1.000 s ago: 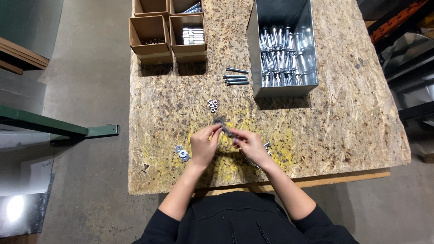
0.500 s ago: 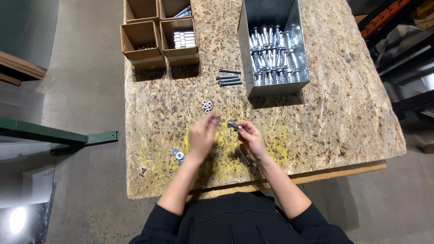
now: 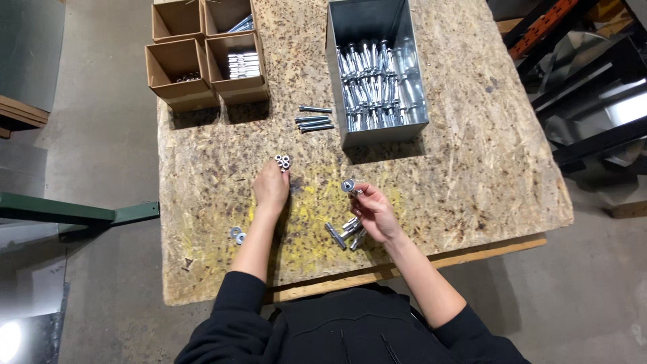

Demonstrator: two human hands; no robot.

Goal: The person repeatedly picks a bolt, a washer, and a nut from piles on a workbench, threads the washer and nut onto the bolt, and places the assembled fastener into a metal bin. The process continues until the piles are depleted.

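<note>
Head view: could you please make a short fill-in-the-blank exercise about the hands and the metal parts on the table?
1. The left hand reaches for a small pile of ____.
2. The right hand holds up one ____.
3. The metal bin stands to the ____ of the cardboard boxes.

Missing words: nuts; bolt; right

Four cardboard boxes [image 3: 176,64] — one metal bin [image 3: 374,74] — two hands [image 3: 271,189].

Open tabletop [image 3: 472,168] right of the right hand [image 3: 374,212]; bare board between both hands; blocked ahead by metal bin [image 3: 377,67] and loose bolts [image 3: 313,121]; cardboard boxes [image 3: 209,54] crowding far left corner; small nuts [image 3: 283,162] at left hand [image 3: 271,189].
</note>
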